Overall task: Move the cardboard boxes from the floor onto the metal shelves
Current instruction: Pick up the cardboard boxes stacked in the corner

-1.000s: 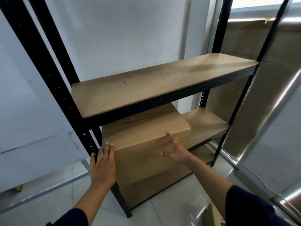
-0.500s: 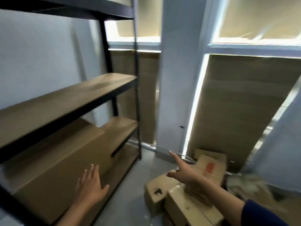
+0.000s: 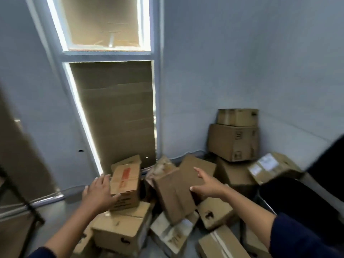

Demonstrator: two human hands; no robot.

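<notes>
Since the earlier frames the view had swung away from the metal shelves, where one box already sat on the middle level, and round to the pile of cardboard boxes on the floor in the room's corner. Both hands had left that shelved box. The left hand [image 3: 99, 192] was spread open, fingers apart, beside or against the left face of the red-printed box [image 3: 126, 185], which stood on a larger box [image 3: 119, 231]; whether it touched was unclear. The right hand [image 3: 206, 185] was also open, thumb and fingers splayed, just at the right edge of a tilted plain box [image 3: 175, 192]. Neither hand clamped anything yet. More boxes were stacked against the far wall [image 3: 233, 144]. The red-printed box looked small, stiff, dented and probably light; palms pressed on opposite side faces, low down, would likely hold it best.
</notes>
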